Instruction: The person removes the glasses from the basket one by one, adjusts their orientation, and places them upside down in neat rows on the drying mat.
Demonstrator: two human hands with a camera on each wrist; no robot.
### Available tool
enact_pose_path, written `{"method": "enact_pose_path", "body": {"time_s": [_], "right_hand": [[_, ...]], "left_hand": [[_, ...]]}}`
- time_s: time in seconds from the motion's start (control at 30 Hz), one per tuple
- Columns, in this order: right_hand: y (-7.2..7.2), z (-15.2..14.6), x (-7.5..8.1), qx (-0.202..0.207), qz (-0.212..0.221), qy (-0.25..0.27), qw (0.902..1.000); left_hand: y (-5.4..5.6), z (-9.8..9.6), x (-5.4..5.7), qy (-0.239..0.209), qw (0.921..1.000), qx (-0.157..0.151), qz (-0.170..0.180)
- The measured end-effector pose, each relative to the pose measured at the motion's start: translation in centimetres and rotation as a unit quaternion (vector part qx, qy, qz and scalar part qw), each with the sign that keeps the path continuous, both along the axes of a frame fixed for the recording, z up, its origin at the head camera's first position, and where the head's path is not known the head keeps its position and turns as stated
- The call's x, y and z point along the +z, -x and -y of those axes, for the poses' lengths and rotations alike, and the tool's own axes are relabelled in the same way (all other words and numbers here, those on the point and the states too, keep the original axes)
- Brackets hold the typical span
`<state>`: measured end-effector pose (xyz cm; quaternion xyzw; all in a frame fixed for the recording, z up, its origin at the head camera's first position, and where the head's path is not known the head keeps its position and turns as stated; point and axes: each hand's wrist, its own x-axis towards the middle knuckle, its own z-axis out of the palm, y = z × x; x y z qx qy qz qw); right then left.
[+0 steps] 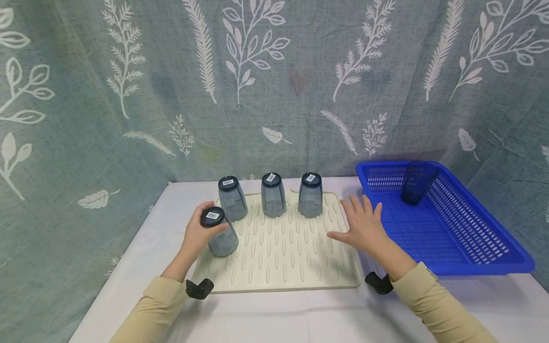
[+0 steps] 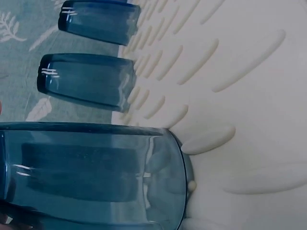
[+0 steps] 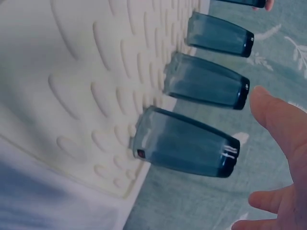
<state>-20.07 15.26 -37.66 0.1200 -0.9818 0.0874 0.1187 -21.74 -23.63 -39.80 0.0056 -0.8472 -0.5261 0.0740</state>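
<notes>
My left hand (image 1: 199,236) grips an upside-down blue drinking glass (image 1: 224,240) near its base, at the left side of a cream ribbed drying mat (image 1: 283,259). In the left wrist view that glass (image 2: 91,172) stands with its rim on the mat. Three more glasses stand inverted along the mat's back edge: a left one (image 1: 233,199), a middle one (image 1: 273,195) and a right one (image 1: 310,195). With fingers spread and nothing held, my right hand (image 1: 364,226) hovers over the mat's right edge. The right wrist view shows its thumb (image 3: 276,112) near the glasses.
A blue plastic basket (image 1: 429,264) stands to the right of the mat, with one dark blue glass (image 1: 418,183) leaning inside at the back. A white cloth covers the table (image 1: 266,319). Behind hangs a grey-green leaf-patterned curtain (image 1: 300,119).
</notes>
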Motion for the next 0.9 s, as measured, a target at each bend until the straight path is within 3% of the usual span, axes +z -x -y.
{"method": "enact_pose_path", "body": {"time_s": [0.3, 0.53, 0.9], "right_hand": [[0.0, -1.1, 1.0, -0.004, 0.007, -0.005, 1.0], [0.0, -2.0, 2.2, -0.002, 0.004, -0.001, 1.0], [0.2, -3.1, 4.0, -0.007, 0.01, -0.007, 0.9999]], "left_hand": [[-0.3, 0.4, 0.7, 0.043, 0.9985, 0.005, -0.034], [-0.4, 0.4, 1.7, 0.081, 0.9943, -0.014, -0.069], [-0.2, 0.7, 2.9, 0.119, 0.9914, -0.011, -0.054]]}}
